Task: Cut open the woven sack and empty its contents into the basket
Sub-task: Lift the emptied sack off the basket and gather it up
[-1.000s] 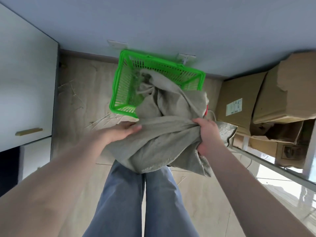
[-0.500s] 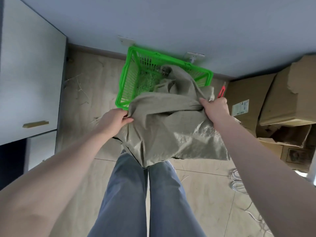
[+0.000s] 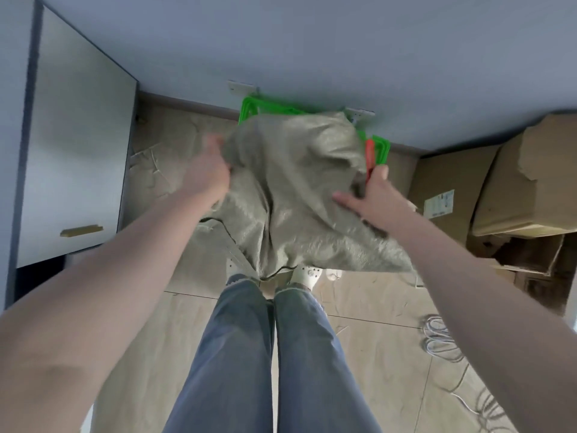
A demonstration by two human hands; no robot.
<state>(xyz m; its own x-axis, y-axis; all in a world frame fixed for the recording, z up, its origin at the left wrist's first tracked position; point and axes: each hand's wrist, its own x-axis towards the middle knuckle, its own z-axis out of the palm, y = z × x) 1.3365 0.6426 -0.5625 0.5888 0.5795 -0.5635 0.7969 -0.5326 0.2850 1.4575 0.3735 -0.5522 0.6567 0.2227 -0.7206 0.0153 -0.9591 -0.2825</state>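
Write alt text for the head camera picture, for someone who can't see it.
Seen from above, a person's left hand and right hand hold a grey woven sack over a green basket on the floor, hiding most of it. The right hand also holds a red tool; cardboard boxes stand to the right.

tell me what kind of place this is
Probably a spare room or storage corner indoors, though that is a guess. Worn cardboard boxes are stacked by the wall, a white cabinet stands opposite, and loose cable lies on the tiled floor with bits of straw.
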